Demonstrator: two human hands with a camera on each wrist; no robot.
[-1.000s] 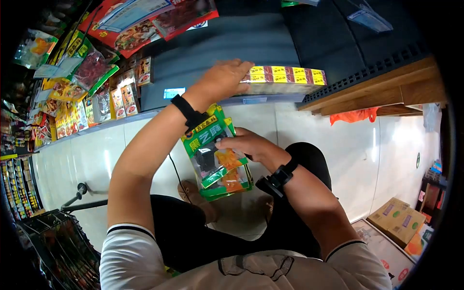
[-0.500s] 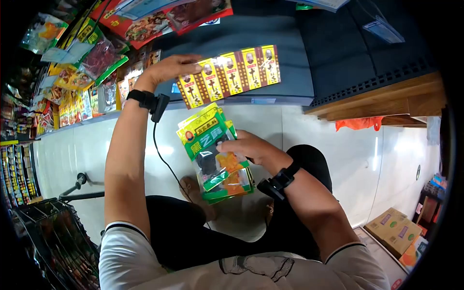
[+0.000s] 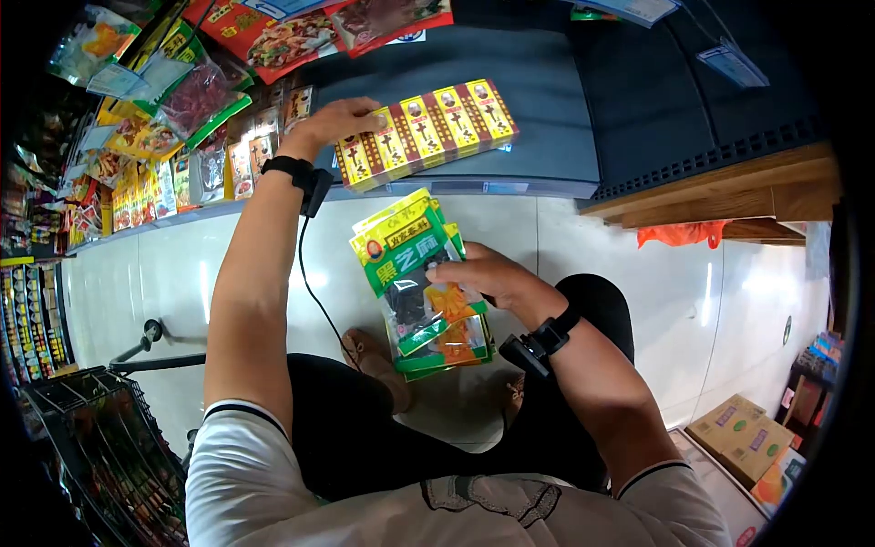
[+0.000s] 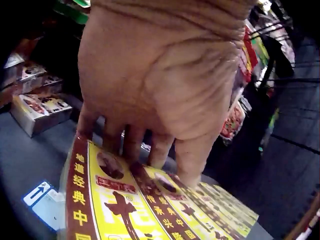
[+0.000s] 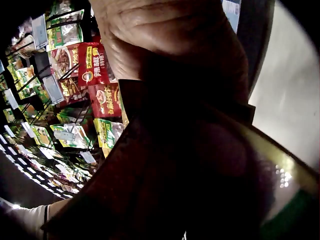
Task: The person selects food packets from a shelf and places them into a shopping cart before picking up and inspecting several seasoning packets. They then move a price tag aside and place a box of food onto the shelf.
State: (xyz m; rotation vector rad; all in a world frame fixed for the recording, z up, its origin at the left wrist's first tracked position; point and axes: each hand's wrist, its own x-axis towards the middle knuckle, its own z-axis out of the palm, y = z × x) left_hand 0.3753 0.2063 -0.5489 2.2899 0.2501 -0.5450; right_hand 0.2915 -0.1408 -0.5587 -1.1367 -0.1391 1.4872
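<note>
In the head view a row of yellow and maroon boxes [image 3: 428, 132] lies over the dark shelf near its front edge. My left hand [image 3: 337, 123] grips the row at its left end; the left wrist view shows the fingers [image 4: 132, 142] along the far side of the printed faces [image 4: 120, 200]. Below the shelf front, my right hand [image 3: 492, 278] pinches several green and yellow packets [image 3: 410, 283], thumb on top. In the right wrist view the palm [image 5: 175, 40] is above dark, shadowed packaging, and its fingers are hidden.
Hanging packets [image 3: 200, 96] and small boxes [image 3: 251, 164] crowd the dark shelf [image 3: 547, 109] on the left. A black wire basket [image 3: 100, 447] stands at lower left. A wooden shelf edge [image 3: 729, 191] is at right, cartons [image 3: 743, 438] at lower right. A cable hangs from the left wrist.
The row of boxes has tipped from its narrow side to show its printed faces, and my left hand has shifted left to its end. My right hand still holds the packets, slightly further right.
</note>
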